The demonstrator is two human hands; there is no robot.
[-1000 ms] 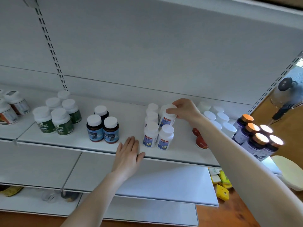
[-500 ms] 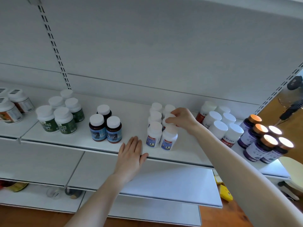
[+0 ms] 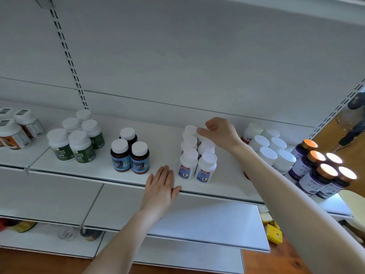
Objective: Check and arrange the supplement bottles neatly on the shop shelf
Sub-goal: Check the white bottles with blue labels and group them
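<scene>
White plastic caps mark every cluster on the shelf (image 3: 164,147), and most clusters already look sorted by kind; at the far left stand the brown-labelled bottles (image 3: 17,131), then the green-labelled bottles (image 3: 79,143) in a tight bunch, then three amber bottles (image 3: 129,155) with blue labels, all upright and close to their own kind. The work in hand is the middle group, the white bottles with blue labels (image 3: 188,163), which stand in two columns running from the near edge back toward the wall; the near pair face forward with labels readable, and the columns look nearly straight. The right hand (image 3: 221,133) hovers over the far end of this group with fingers loosely spread and holding nothing; its fingertips reach toward the rear cap (image 3: 190,129), though whether they touch it is hard to tell from this angle. The left hand (image 3: 161,186) lies flat, fingers straight and together, on the near edge of the shelf just left of the group, gripping nothing. To the right, the red-labelled white bottles (image 3: 274,153) sit in a block partly hidden by the forearm, and the purple bottles (image 3: 316,175) crowd the right end under glare; by my judgement these two groups remain to be checked, so the task seems past halfway.
</scene>
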